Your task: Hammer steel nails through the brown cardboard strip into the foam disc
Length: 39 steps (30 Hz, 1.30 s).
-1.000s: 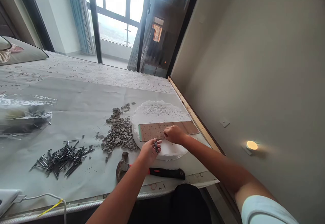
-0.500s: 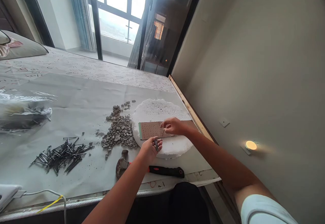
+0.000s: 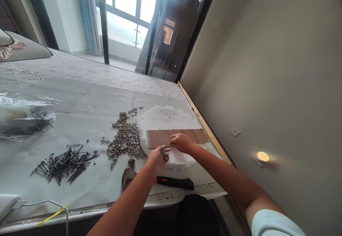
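Note:
My left hand (image 3: 158, 157) is closed around several dark nails (image 3: 163, 154), low over the front edge of a brown board. That board (image 3: 157, 138) has rows of small holes and a green left end, and lies on a round white foam slab (image 3: 171, 114). My right hand (image 3: 182, 143), fingers pinched, is at the board's front edge beside the left. A thin dark nail shows between the two hands, its end in my right fingertips. Under my left forearm lies a claw hammer (image 3: 175, 182) with a black and red handle, its head pointing left.
Grey rubble (image 3: 125, 139) is heaped against the slab's left side. Farther left are a pile of loose nails (image 3: 64, 164) and a clear plastic bag (image 3: 26, 118). A white power strip (image 3: 9, 205) with a cable sits at the near left. A wooden rail (image 3: 203, 120) runs along the wall.
My right hand has come down and slightly nearer, from above the board to its front edge. My left hand stays almost in place, still holding the nails.

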Each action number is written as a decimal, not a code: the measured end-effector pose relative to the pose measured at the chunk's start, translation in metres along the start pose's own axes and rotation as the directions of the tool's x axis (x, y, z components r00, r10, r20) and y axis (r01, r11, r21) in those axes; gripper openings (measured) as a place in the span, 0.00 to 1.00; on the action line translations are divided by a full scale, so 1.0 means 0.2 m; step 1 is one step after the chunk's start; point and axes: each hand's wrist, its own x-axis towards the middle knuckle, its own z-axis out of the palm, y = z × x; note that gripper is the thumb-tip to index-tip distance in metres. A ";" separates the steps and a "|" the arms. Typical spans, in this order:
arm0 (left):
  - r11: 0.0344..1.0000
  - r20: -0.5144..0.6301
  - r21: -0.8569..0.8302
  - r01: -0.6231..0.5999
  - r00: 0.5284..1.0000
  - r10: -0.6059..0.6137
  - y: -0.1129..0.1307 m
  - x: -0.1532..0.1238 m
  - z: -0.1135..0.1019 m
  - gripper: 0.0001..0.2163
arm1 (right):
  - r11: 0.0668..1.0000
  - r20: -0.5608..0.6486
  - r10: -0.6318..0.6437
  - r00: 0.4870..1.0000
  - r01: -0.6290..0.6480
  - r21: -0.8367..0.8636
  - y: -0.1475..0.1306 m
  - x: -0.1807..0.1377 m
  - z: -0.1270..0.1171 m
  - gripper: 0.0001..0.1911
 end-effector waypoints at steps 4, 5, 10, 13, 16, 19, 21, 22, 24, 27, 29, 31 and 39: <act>1.000 0.001 0.000 -0.001 1.000 0.001 -0.01 0.02 -0.01 0.02 | 0.996 0.033 -0.014 0.999 0.017 -0.083 -0.03 0.00 0.04 0.13; 1.000 0.005 -0.004 -0.002 1.000 0.002 -0.01 0.02 -0.01 0.01 | 0.995 0.042 -0.022 0.999 0.026 -0.100 -0.04 0.00 0.04 0.13; 1.000 0.002 -0.012 -0.001 1.000 0.001 -0.01 0.03 -0.01 0.01 | 0.988 0.065 -0.027 0.998 0.037 -0.149 -0.05 0.01 0.04 0.13; 1.000 0.024 -0.016 -0.005 1.000 0.005 -0.01 0.03 -0.01 0.01 | 0.988 0.068 -0.004 0.998 0.015 -0.154 -0.05 0.02 0.03 0.13; 1.000 0.028 -0.017 -0.008 1.000 0.009 -0.02 0.03 -0.02 0.01 | 0.989 0.072 0.027 0.997 -0.016 -0.149 -0.05 0.03 0.02 0.12; 1.000 0.021 -0.013 -0.009 1.000 0.009 -0.02 0.02 -0.02 0.01 | 0.989 0.074 0.055 0.996 -0.044 -0.138 -0.05 0.04 0.01 0.12; 1.000 0.022 -0.008 -0.004 1.000 0.004 -0.01 0.01 -0.01 0.02 | 0.988 0.067 0.086 0.994 -0.077 -0.131 -0.06 0.04 0.01 0.12; 1.000 0.018 -0.005 0.000 1.000 0.000 -0.01 0.01 -0.01 0.02 | 0.987 0.063 0.106 0.992 -0.098 -0.128 -0.06 0.05 0.01 0.12; 1.000 0.006 0.004 0.003 1.000 -0.003 -0.01 0.00 -0.01 0.02 | 0.983 0.059 0.147 0.987 -0.139 -0.121 -0.07 0.05 0.01 0.12; 1.000 0.006 0.005 0.003 1.000 -0.003 -0.01 -0.01 -0.01 0.02 | 0.979 0.070 0.178 0.982 -0.170 -0.111 -0.08 0.07 0.01 0.11; 1.000 0.004 -0.001 0.005 1.000 -0.005 -0.02 0.00 -0.01 0.02 | 0.982 0.080 0.168 0.983 -0.159 -0.104 -0.08 0.07 0.00 0.11; 1.000 -0.001 -0.005 0.007 1.000 -0.007 -0.02 0.00 -0.01 0.03 | 0.989 0.092 0.126 0.988 -0.117 -0.092 -0.07 0.07 -0.01 0.11; 1.000 -0.017 -0.011 0.011 1.000 -0.012 -0.02 0.01 -0.01 0.02 | 0.999 0.100 0.014 0.995 -0.010 -0.043 -0.02 0.05 -0.04 0.10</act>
